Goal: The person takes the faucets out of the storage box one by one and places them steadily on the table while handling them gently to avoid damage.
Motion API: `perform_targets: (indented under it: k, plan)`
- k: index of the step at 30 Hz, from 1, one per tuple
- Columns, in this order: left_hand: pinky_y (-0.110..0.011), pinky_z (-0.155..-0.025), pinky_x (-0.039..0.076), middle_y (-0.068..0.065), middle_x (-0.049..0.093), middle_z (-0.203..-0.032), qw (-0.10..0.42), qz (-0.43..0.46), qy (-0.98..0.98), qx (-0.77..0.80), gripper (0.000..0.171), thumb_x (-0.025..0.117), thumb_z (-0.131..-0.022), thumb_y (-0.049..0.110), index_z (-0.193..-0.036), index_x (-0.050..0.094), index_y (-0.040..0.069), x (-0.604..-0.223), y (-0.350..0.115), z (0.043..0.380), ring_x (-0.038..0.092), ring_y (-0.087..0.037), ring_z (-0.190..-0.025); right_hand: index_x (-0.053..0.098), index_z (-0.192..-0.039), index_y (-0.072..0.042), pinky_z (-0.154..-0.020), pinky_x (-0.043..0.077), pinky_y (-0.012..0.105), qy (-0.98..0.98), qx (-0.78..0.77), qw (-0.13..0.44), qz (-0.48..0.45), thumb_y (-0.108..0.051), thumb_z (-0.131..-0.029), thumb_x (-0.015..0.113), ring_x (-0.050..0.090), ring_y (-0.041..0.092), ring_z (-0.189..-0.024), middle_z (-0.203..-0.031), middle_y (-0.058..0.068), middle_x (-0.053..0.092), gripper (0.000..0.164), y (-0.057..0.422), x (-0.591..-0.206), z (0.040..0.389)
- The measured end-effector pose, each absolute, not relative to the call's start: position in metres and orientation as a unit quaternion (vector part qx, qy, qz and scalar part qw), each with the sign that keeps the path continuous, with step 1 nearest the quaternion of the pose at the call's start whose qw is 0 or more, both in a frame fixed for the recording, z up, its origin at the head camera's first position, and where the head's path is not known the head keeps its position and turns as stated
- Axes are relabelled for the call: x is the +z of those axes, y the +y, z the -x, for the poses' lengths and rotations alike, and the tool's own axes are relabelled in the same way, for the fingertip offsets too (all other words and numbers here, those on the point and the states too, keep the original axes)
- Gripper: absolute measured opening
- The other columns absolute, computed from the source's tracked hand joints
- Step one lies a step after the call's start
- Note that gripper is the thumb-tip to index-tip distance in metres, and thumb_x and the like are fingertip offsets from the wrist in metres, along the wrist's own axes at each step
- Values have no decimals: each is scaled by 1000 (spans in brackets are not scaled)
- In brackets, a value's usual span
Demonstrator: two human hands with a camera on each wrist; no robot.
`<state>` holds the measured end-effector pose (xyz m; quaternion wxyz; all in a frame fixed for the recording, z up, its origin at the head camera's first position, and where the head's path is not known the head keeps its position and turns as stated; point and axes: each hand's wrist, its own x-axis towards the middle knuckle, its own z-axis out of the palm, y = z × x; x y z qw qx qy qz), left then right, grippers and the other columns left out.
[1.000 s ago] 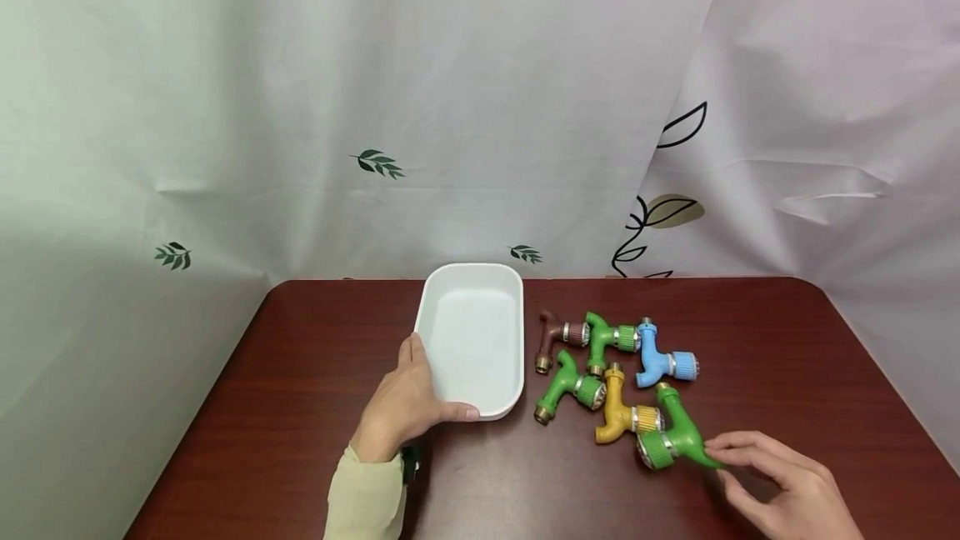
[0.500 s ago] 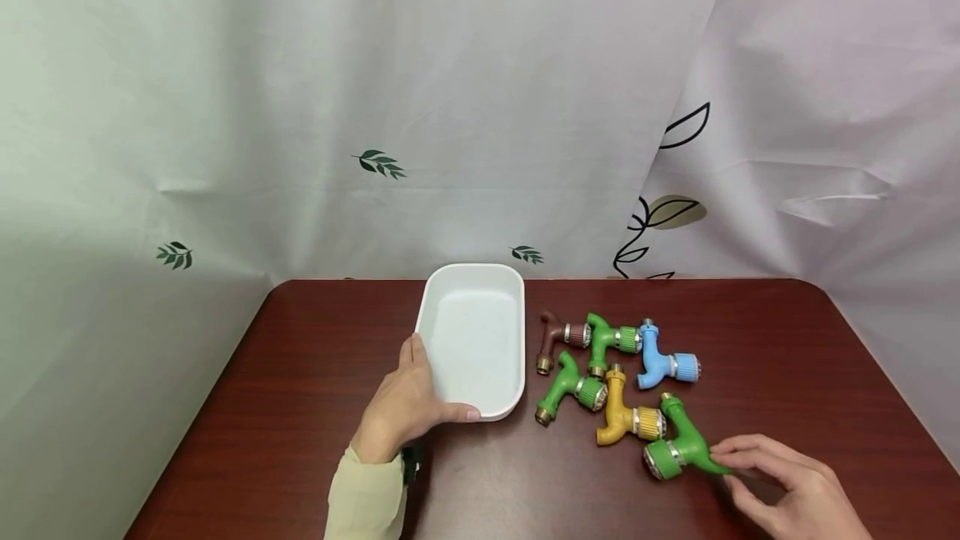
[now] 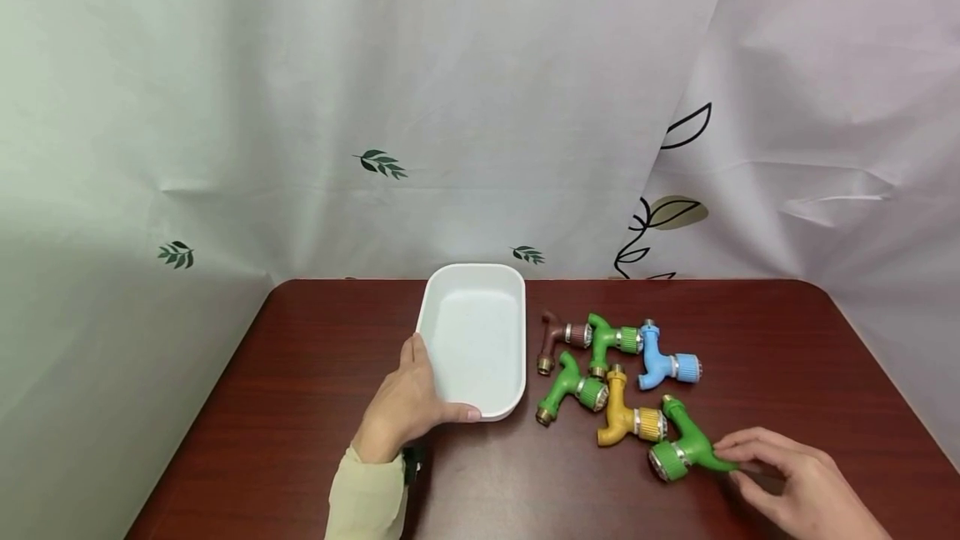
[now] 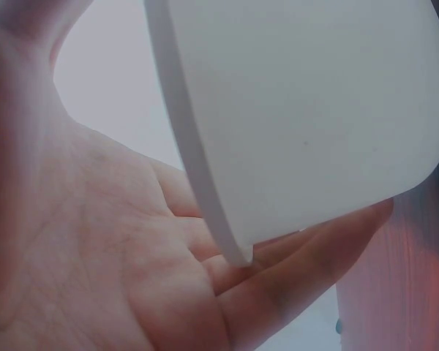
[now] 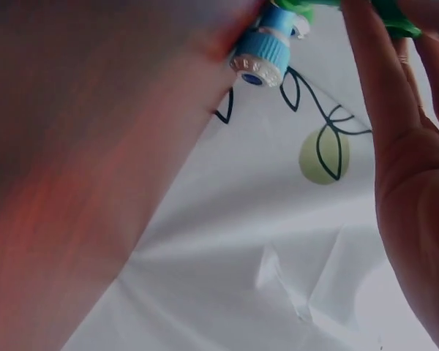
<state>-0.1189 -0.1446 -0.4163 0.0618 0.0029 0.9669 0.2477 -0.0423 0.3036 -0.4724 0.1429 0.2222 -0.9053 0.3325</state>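
My left hand (image 3: 405,402) grips the near left corner of a white tray (image 3: 519,340), thumb along the front rim and fingers down the left side. In the left wrist view, the fingers (image 4: 300,285) lie along the tray's outer wall (image 4: 307,110). My right hand (image 3: 798,477) pinches the spout end of a green tap (image 3: 693,444) at the front right. A yellow tap (image 3: 617,407) lies just left of that one. Only a sliver of green tap (image 5: 399,18) shows at the top of the right wrist view.
Between tray and right hand lie a brown tap (image 3: 551,336), two more green taps (image 3: 603,340) and a blue tap (image 3: 656,361). They rest on a dark red-brown table (image 3: 322,357). A pale printed curtain (image 3: 480,107) hangs behind the table.
My right hand has drawn the green tap slightly right and toward the front edge, opening a small gap from the yellow tap. The left hand and tray stay put.
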Motion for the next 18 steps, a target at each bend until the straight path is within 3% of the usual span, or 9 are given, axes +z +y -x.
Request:
perform_targets:
  k: [5,10,14,18]
  plan:
    - [-52,-92,50,-32,26,-155,66,0,967,248,148,95,-54,55,-152,11,-18,-416,-145,118,63,-48,-101,74,-93,-22,-62,46,8,-918,319,98,-214,11,-63,86,60,-9,-80,-99,-20,63,46,308,-472,46]
    - [-52,-93,50,-33,25,-155,66,-1,967,248,148,96,-54,56,-151,12,-19,-416,-145,118,63,-49,-101,72,-93,-21,-60,52,17,-934,292,31,-204,5,-67,87,60,-10,-80,-95,-12,65,40,313,-470,49]
    - [-52,-93,50,-32,26,-155,65,-1,966,251,148,96,-54,55,-152,12,-18,-415,-145,118,63,-48,-100,69,-96,-21,-64,54,22,-954,248,-60,-157,-3,-73,86,64,-3,-82,-94,-10,66,34,313,-465,55]
    - [-52,-93,50,-32,24,-157,67,-1,965,253,148,96,-54,55,-152,11,-17,-415,-145,119,63,-48,-100,70,-101,-21,-68,55,27,-966,204,-89,-129,-7,-75,86,68,10,-85,-98,-10,67,34,309,-462,59]
